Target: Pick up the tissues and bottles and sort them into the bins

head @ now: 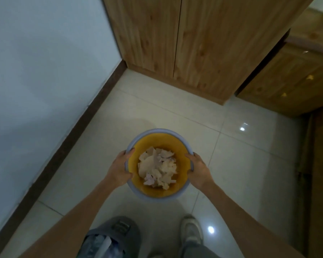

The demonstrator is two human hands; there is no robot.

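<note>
Yellow-lined bin (pixel 157 140), part full of crumpled tissues (pixel 157 167), sits low over the tiled floor (pixel 250 155), left hand (pixel 119 168) and right hand (pixel 199 169) each curled round its rim; an uneven lift could tip tissues out.

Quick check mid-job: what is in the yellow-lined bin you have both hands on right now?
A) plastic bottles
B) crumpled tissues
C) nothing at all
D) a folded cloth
B: a pile of crumpled tissues lies in the bottom of the bin, with no bottle among them, while the left hand and the right hand grip its rim on opposite sides.
</note>
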